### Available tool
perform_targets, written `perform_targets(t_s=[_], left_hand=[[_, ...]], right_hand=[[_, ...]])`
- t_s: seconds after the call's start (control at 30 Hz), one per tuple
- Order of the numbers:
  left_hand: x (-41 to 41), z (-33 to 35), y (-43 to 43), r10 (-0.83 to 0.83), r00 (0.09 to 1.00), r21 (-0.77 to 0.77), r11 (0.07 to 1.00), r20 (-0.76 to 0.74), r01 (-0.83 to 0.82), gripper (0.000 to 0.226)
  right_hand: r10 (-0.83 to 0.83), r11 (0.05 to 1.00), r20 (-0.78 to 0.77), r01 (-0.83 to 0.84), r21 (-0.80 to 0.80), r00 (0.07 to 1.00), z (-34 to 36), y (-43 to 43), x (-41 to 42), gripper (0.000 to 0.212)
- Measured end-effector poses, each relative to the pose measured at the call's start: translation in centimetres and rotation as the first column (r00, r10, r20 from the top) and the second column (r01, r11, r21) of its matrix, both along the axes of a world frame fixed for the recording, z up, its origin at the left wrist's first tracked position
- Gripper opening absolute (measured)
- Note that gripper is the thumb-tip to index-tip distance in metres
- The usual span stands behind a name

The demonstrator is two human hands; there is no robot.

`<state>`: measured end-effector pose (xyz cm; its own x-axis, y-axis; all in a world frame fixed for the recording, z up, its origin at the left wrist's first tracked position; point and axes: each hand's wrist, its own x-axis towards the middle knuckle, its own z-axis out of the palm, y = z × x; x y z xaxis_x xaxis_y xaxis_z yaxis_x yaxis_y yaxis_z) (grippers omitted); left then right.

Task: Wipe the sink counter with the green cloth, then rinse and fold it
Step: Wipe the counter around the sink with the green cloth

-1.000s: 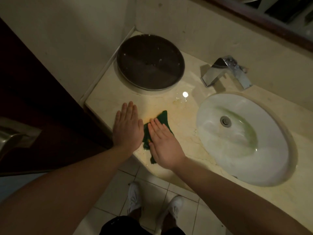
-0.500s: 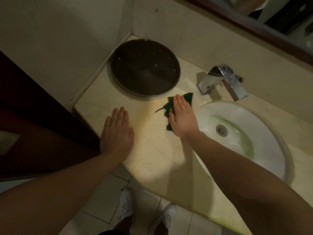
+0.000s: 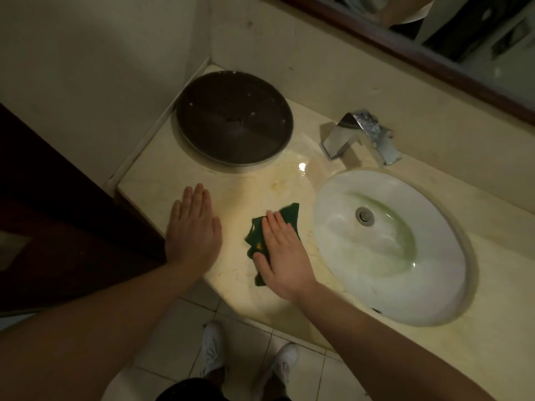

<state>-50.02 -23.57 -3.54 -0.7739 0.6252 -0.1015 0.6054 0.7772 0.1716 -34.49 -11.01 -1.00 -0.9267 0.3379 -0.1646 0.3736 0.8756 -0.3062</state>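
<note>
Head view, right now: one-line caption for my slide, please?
Right hand flat on the green cloth, wiping the counter beside the sink; left hand rests flat nearby.

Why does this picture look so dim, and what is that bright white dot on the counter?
Head view: the room is dark, with one warm pool of light on the counter; the dot is glare on a wet patch near the faucet. The right hand on the green cloth has slightly blurred fingertips. Straight edges bow, as wide lenses do.

A dark round tray (image 3: 234, 118) is set beside a chrome faucet (image 3: 360, 136); white shoes (image 3: 212, 347) are seen on floor tiles (image 3: 170, 354).
</note>
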Motion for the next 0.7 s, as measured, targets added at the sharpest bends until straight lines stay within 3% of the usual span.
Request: perform_targets(t_s=[0.1,0.17,0.27,0.4,0.5,0.57,0.7], left_hand=[[0.0,0.3,-0.1,-0.003,1.0,-0.002,1.0,0.012,0.004,0.063],[0.0,0.4,0.0,-0.008,1.0,-0.01,1.0,0.009,0.008,0.063],[-0.1,0.5,-0.1,-0.018,1.0,-0.03,0.999,0.005,0.018,0.063],[-0.1,0.6,-0.3,-0.024,1.0,-0.025,0.999,0.001,0.024,0.063],[-0.1,0.6,-0.3,-0.028,1.0,-0.024,0.999,0.008,0.029,0.063],[-0.2,0.6,-0.3,-0.029,1.0,-0.02,0.999,0.013,0.029,0.063],[-0.2,0.6,-0.4,-0.022,0.999,0.014,1.0,0.024,0.021,0.062]], right_hand=[[-0.216,0.972,-0.173,0.196,-0.126,0.961,1.3,1.0,0.8,0.057],[-0.467,0.884,-0.262,0.449,-0.13,0.844,1.8,1.5,1.2,0.048],[-0.643,0.756,-0.045,0.624,-0.199,0.764,2.5,1.3,0.9,0.051],[-0.682,0.682,0.195,0.71,-0.179,0.705,3.0,0.8,-0.4,0.052],[-0.656,0.574,0.32,0.727,-0.376,0.684,3.8,1.5,-0.8,0.027],[-0.65,0.462,0.327,0.699,-0.545,0.686,5.1,1.7,-0.4,0.015],[-0.711,0.394,0.176,0.593,-0.702,0.681,8.6,2.5,0.4,0.023]])
